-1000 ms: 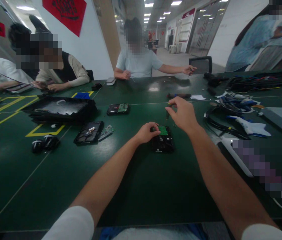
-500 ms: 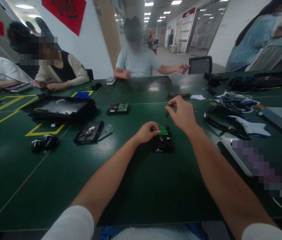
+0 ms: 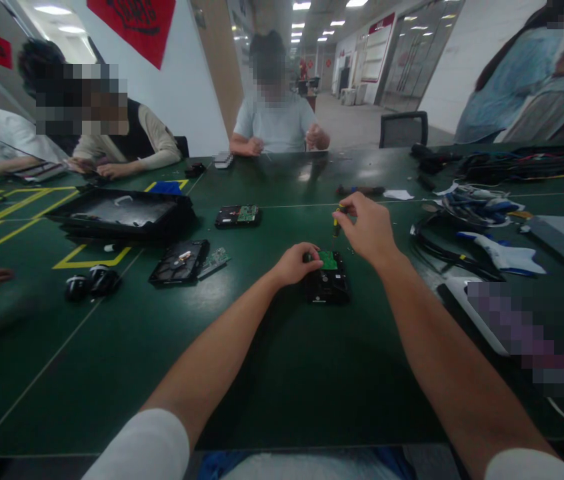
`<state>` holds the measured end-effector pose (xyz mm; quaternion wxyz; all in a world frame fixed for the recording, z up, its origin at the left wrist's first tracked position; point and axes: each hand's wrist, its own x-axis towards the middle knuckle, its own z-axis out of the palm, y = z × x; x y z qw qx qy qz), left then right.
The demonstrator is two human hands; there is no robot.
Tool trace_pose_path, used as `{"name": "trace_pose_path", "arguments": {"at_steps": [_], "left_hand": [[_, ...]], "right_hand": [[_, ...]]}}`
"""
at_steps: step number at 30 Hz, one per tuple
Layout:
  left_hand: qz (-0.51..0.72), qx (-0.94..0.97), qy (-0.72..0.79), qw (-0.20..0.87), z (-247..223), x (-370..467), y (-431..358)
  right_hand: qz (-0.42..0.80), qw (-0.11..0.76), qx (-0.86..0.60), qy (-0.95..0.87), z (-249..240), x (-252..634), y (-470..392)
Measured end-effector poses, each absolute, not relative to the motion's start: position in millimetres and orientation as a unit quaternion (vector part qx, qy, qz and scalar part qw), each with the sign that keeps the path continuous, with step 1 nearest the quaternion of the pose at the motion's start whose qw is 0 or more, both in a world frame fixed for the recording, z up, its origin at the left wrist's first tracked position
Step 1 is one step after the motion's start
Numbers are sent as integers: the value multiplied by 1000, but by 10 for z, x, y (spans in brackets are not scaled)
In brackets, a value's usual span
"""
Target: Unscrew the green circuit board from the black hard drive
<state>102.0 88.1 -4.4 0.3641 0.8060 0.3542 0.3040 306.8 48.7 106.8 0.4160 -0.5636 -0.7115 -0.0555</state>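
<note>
1 drive [image 3: 329, 287] under left fingers [image 3: 314, 265]

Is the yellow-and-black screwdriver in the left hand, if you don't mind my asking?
No, the right hand holds the yellow-and-black screwdriver, while the left hand is at the hard drive.

Green table [image 3: 262, 373]: hard drives [image 3: 329, 290], black trays [image 3: 127, 210], circuit board [image 3: 215, 262], cables [image 3: 449, 252].

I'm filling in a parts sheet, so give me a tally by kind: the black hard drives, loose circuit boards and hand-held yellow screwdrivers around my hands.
Black hard drives: 3 (one at the left hand, drive; one farther off; one left of the hands)
Loose circuit board: 1
Yellow screwdriver, in the right hand: 1
Total: 5
</note>
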Motion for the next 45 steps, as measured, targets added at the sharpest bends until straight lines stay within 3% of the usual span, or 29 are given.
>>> {"name": "trace_pose_path", "arguments": {"at_steps": [6, 13, 20, 32, 38, 45], "left_hand": [[303, 805, 360, 360, -58, 1019, 891], [307, 802, 360, 365, -54, 1020, 881], [302, 801, 364, 366, -39, 1020, 874], [299, 804, 362, 365, -29, 1020, 870], [302, 803, 361, 365, -36, 1022, 873], [301, 805, 357, 366, -18, 1019, 866]], "right_hand": [[-79, 391, -568, -720, 1106, 3073, 461], [-30, 443, -565, -695, 1073, 3061, 484], [-42, 394, -545, -739, 1108, 3045, 448], [-45, 391, -556, -732, 1080, 3079, 484], [-15, 435, -545, -717, 1046, 3055, 494], [-62, 420, -542, -725, 1012, 3038, 492]]}}
